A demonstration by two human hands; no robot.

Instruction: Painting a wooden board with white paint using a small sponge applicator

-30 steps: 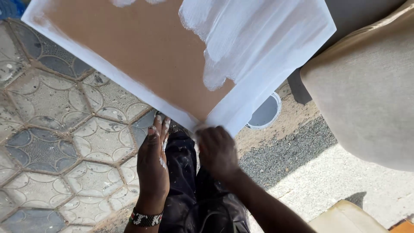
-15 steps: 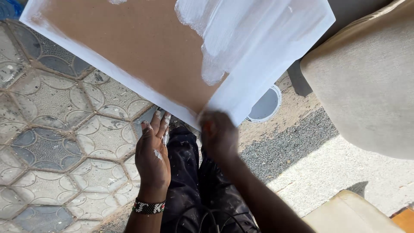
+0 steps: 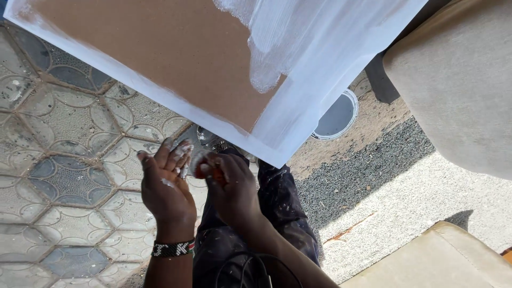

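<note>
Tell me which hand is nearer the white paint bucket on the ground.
Right. The right hand sits just below the board's corner, on the side towards the white paint bucket. The left hand is farther away, over the patterned tiles, with paint on its fingers.

The board (image 3: pixel 160 58) hides part of the white bucket (image 3: pixel 335 116).

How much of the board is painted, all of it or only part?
Only part. The board has white paint at its right end and edges; the middle is bare brown.
</note>
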